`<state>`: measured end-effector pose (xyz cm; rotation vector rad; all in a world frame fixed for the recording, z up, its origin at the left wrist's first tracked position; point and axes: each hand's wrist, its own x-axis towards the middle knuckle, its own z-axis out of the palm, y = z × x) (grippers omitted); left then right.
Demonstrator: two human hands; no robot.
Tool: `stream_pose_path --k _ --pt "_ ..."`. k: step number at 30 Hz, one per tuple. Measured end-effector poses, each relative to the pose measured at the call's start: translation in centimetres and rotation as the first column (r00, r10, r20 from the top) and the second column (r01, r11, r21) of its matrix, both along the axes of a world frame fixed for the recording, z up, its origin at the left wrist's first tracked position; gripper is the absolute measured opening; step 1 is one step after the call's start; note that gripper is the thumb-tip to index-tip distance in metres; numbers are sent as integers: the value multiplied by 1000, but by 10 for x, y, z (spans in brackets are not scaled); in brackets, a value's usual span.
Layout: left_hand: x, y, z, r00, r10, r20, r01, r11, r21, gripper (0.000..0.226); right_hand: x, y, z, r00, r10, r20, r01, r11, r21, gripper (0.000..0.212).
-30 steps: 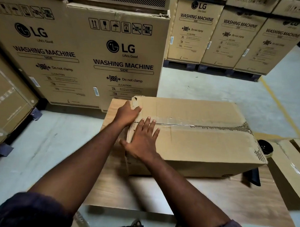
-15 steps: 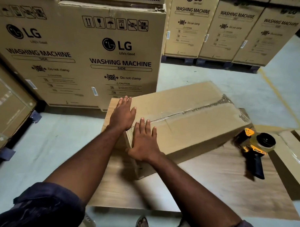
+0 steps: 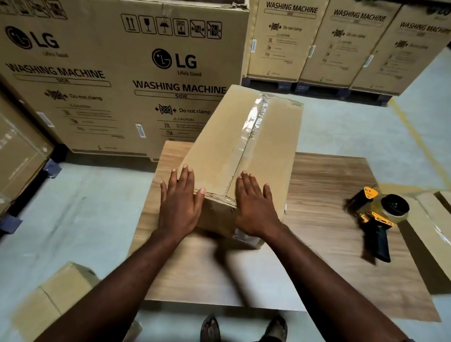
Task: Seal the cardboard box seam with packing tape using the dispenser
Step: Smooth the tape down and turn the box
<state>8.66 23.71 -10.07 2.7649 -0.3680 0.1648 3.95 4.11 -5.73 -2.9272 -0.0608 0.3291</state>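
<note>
A long cardboard box (image 3: 220,150) lies on a low wooden board (image 3: 327,225), its length pointing away from me. Clear packing tape (image 3: 251,123) covers the far part of its top seam and runs toward the near end. My left hand (image 3: 180,202) lies flat with straight fingers on the box's near left corner. My right hand (image 3: 256,210) lies flat on the near right part of the top, just right of the seam. A yellow and black tape dispenser (image 3: 378,219) lies on the board to the right, apart from both hands.
Large washing machine cartons (image 3: 115,72) stand close behind and left of the board; more stand on pallets at the back right (image 3: 326,44). Flattened cardboard (image 3: 437,229) lies at the right. A small carton (image 3: 53,300) sits on the floor at lower left. My feet (image 3: 242,330) are below.
The box has turned from lying crosswise to pointing away from me, both hands turning with its near end. The dispenser came into full view at the right.
</note>
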Motion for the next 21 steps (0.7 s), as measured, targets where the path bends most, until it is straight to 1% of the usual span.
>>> stream_pose_path --k 3,6,10,14,21 --pt "-18 -17 -2 999 -40 32 41 999 -36 63 -10 -19 -8 999 26 31 -25 999 -40 100" --pt "-39 -34 0 998 -44 42 46 998 -42 63 -23 -47 -14 996 56 70 -53 998 -47 104" --pt "-73 -61 0 998 -50 40 51 998 -34 62 -42 -87 -15 986 122 116 -116 992 -54 99" --pt "-106 -91 -2 999 -22 34 24 997 -72 60 -61 -126 -13 979 176 106 -171 984 -58 95" --pt "-142 -142 0 1000 11 16 -10 994 -112 58 -93 -174 -13 974 194 116 -190 981 -44 94"
